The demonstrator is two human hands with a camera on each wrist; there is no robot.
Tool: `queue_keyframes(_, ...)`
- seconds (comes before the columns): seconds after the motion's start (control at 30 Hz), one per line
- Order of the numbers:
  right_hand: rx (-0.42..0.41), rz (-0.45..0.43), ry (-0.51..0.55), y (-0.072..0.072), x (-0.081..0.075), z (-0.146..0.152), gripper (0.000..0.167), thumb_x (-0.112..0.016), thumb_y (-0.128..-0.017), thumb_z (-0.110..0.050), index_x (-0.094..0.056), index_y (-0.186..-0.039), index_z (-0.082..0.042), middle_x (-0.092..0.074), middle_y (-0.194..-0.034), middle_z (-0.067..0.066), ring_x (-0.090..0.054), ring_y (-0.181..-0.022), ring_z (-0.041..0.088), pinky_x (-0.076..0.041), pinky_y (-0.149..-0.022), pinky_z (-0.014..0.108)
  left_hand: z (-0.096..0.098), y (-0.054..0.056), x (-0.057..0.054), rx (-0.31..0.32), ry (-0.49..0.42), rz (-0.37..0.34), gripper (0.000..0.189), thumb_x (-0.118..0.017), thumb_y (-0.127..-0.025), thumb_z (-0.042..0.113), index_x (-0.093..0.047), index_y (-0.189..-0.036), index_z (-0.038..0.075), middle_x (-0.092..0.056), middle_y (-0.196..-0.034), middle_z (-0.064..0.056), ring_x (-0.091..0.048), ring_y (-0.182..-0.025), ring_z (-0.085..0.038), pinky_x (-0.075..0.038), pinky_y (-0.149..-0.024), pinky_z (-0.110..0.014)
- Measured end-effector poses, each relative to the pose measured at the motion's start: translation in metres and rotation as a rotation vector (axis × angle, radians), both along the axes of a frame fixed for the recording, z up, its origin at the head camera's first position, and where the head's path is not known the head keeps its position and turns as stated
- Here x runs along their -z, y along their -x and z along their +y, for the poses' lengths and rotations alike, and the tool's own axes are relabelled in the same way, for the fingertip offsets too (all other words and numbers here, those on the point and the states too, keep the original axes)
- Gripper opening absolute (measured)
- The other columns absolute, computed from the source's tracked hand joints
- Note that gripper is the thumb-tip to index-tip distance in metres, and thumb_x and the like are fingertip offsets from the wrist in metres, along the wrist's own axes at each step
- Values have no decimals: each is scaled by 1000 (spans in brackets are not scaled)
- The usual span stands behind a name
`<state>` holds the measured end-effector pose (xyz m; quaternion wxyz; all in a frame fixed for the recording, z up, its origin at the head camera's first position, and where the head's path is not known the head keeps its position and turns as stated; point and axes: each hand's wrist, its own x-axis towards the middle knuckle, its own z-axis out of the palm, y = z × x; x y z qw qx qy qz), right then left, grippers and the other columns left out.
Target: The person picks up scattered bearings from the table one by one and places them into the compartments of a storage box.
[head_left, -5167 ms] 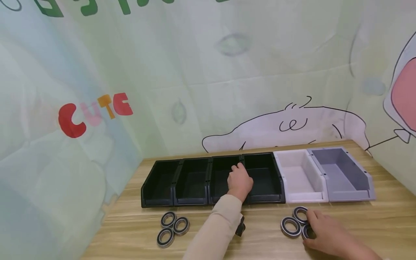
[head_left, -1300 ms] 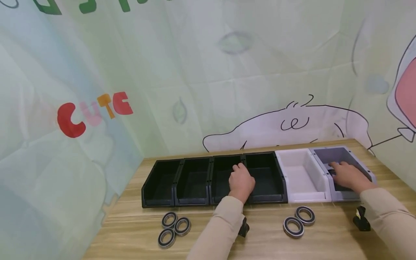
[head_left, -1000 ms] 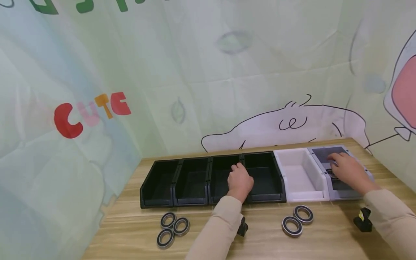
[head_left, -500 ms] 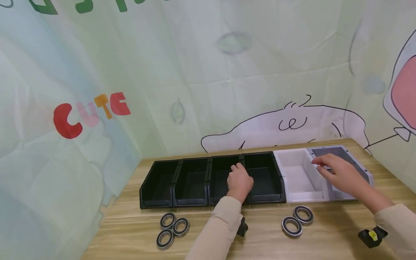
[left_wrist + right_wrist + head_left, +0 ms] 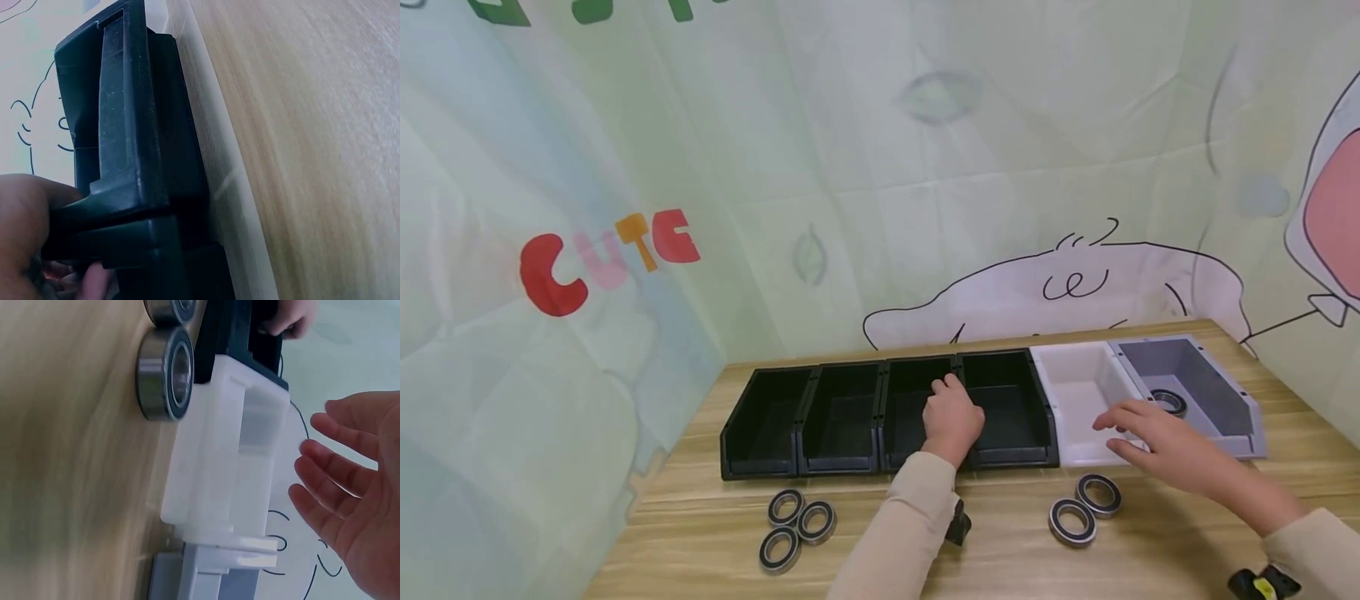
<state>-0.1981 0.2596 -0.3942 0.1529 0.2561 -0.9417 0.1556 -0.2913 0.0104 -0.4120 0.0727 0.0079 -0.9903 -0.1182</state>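
Observation:
My left hand (image 5: 953, 418) grips the adjoining walls of two black bins (image 5: 1007, 417), thumb on one side and fingers on the other in the left wrist view. My right hand (image 5: 1165, 442), holding nothing, hovers over the front of the white bin (image 5: 1082, 400), its fingers loosely spread in the right wrist view. Inside the grey bin (image 5: 1213, 400) a ball bearing (image 5: 1170, 403) lies by the left wall. Two touching bearings (image 5: 1072, 522) lie on the table in front of the white bin; the right wrist view shows one bearing (image 5: 165, 374) close up.
Further black bins (image 5: 767, 421) continue the row to the left. Three more bearings (image 5: 779, 550) lie touching on the wooden table (image 5: 1000, 558) at the left front. A printed cloth (image 5: 820, 167) hangs behind the table.
A bearing from the right-hand group was carried into the grey bin and let go. My right hand has since drawn back left and toward me. The left hand has kept its place.

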Motion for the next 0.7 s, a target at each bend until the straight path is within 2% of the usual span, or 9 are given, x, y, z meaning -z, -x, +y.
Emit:
queue_keyframes(0.2,-158,98,-62,-5,19,-4,26,-72,-74,-12,-63,-98,-19,-59,-94,-11,-57,-83,7,-49,-68,28,-1,1,1,5,-13,-7,51,-60,-85,34,-43,-121,3,-50,-110,-15,-56,-65,-24,-52,-58,-32)
queue_keyframes(0.27,-198,89,-90,-6,24,-5,28,-72,-74,-13,-64,-99,-18,-60,-94,-11,-58,-84,8,-49,-69,30,-1,1,0,5,-16,-9,51,-60,-85,34,-43,-121,3,-50,-109,-15,-56,-65,-24,-52,-58,-32)
queue_keyframes(0.4,-201,35,-140,-9,32,-9,30,-72,-75,-17,-64,-104,-18,-63,-95,-9,-60,-88,12,-50,-71,32,0,0,0,2,-17,-4,50,-60,-85,34,-44,-121,3,-50,-108,-15,-56,-65,-24,-52,-58,-32)
queue_keyframes(0.57,-198,-34,-145,-12,39,-15,38,-72,-74,-17,-63,-111,-16,-63,-101,-4,-59,-90,14,-50,-73,34,-1,0,0,1,-24,-4,50,-60,-85,33,-43,-122,3,-50,-109,-15,-55,-64,-24,-51,-57,-32)
queue_keyframes(0.7,-218,-2,-161,-14,46,-19,42,-74,-70,-17,-63,-111,-16,-61,-105,2,-58,-93,20,-50,-75,36,-1,-1,-1,7,-38,-7,51,-60,-86,32,-43,-124,3,-50,-110,-15,-55,-65,-25,-51,-58,-32)
